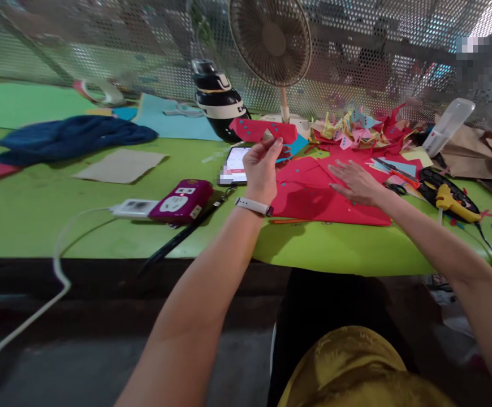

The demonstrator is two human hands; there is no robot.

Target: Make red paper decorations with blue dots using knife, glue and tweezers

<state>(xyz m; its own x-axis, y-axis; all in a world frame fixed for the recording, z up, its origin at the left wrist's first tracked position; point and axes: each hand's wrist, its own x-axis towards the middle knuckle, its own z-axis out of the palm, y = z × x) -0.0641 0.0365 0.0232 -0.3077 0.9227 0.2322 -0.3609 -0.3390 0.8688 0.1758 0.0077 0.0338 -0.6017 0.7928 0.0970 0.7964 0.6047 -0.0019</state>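
My left hand (262, 168) pinches a folded strip of red paper (246, 130) with blue dots and holds it up above the table. Beneath my right hand (354, 181) lie red paper sheets (331, 206); its fingers are stretched out and spread low over them, and I cannot tell whether they touch. Small blue bits are scattered on the red sheets. Just behind my left hand is a phone (235, 165) with its screen lit. A blue piece of paper (299, 145) shows past the strip.
A fan (275, 42) and a black bottle (223, 104) stand at the back. Cut paper scraps (356, 127) are heaped behind the red sheets. To the right lie scissors (396, 169) and a yellow glue gun (456, 204). A purple power socket (182, 200) sits left.
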